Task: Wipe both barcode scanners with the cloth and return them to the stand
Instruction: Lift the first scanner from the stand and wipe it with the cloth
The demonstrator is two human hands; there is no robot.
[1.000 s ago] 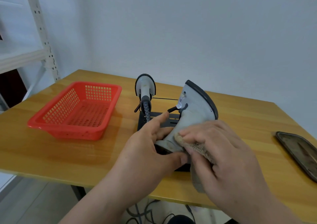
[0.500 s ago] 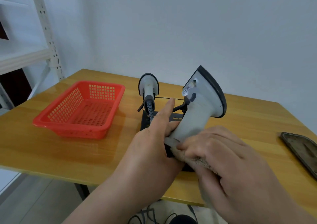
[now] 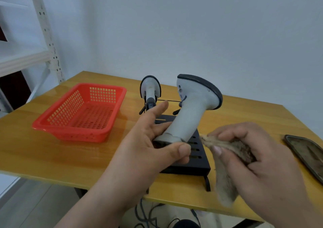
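Gripping the scanner (image 3: 190, 116) by its handle base in my left hand (image 3: 148, 151), above the stand (image 3: 195, 159); at three o'clock, my right hand (image 3: 253, 159) pinches the cloth (image 3: 227, 158).

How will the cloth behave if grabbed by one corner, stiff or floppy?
Probably floppy: the cloth droops in a loose fold below the right hand pinching it. Likely light, since a few fingers hold it. Its fuzzy weave suggests decent grip, not slippery.
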